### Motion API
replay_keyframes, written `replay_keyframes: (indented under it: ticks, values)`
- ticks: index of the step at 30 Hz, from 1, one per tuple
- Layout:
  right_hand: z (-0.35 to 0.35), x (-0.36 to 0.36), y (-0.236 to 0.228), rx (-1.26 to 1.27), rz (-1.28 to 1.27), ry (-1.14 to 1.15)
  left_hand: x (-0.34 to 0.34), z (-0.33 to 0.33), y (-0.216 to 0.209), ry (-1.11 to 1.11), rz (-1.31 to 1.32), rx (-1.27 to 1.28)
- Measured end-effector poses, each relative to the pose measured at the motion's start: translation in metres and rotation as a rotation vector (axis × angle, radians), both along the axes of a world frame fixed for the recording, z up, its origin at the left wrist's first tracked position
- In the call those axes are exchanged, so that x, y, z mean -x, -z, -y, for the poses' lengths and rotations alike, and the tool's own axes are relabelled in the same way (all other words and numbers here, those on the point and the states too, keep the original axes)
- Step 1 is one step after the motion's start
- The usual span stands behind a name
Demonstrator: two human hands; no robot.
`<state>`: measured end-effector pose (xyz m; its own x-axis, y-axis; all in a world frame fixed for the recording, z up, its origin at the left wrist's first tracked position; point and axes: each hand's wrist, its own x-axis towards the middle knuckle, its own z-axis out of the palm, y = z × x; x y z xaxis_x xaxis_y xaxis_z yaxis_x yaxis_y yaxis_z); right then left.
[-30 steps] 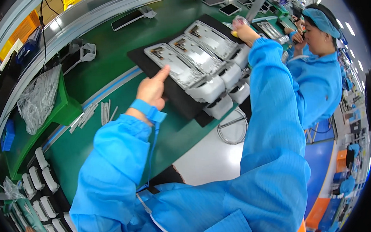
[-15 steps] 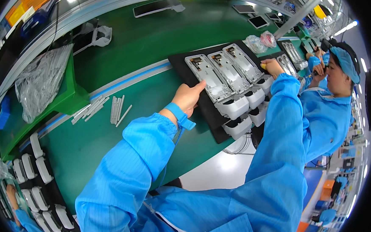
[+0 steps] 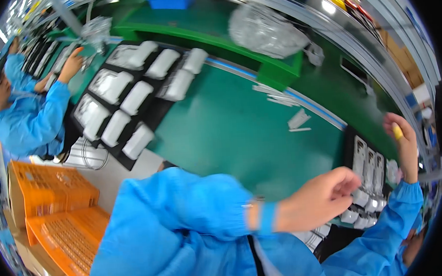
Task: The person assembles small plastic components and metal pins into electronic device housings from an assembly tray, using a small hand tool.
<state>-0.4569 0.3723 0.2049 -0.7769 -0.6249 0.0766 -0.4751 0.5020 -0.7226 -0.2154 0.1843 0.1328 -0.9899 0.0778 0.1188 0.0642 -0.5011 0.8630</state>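
My left hand (image 3: 321,198), with a blue strap at the wrist, hovers over the green bench near its right end. Its fingers are loosely bent with a gap to the thumb, and nothing shows in them. Raised farther right, my right hand (image 3: 404,137) wears a yellow cover on one finger and appears free of any object, its fingers apart. Between and below the hands lies a black mat (image 3: 349,148) bearing grey device housings (image 3: 368,167) and white rounded covers (image 3: 361,197). My left hand overlaps the mat's near edge in the picture.
At left, another black mat (image 3: 166,111) carries several white covers (image 3: 136,97). Thin white strips (image 3: 298,118) lie on the green bench (image 3: 220,133). Behind stands a green shelf (image 3: 278,74) with a clear plastic bag (image 3: 265,31). Orange crates (image 3: 57,193) and a co-worker (image 3: 27,119) are at left.
The view has swung left. My left hand has come off the black mat with the housings, and my right hand has left that mat's far edge and is raised.
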Motion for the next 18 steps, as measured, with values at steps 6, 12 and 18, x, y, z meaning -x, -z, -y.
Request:
replay_keyframes:
  ticks: [6, 12, 18]
  values:
    - [0.280, -0.139, 0.004, 0.073, -0.017, -0.905, -0.175, 0.175, -0.004, -0.929, -0.362, 0.605]
    - [0.525, -0.163, 0.072, 0.105, -0.054, -0.855, -0.284, 0.315, 0.084, -1.732, 0.354, 0.286]
    - [0.627, -0.123, 0.148, -0.402, -0.297, -0.631, -0.282, 0.357, 0.099, -1.432, 0.479, -0.155]
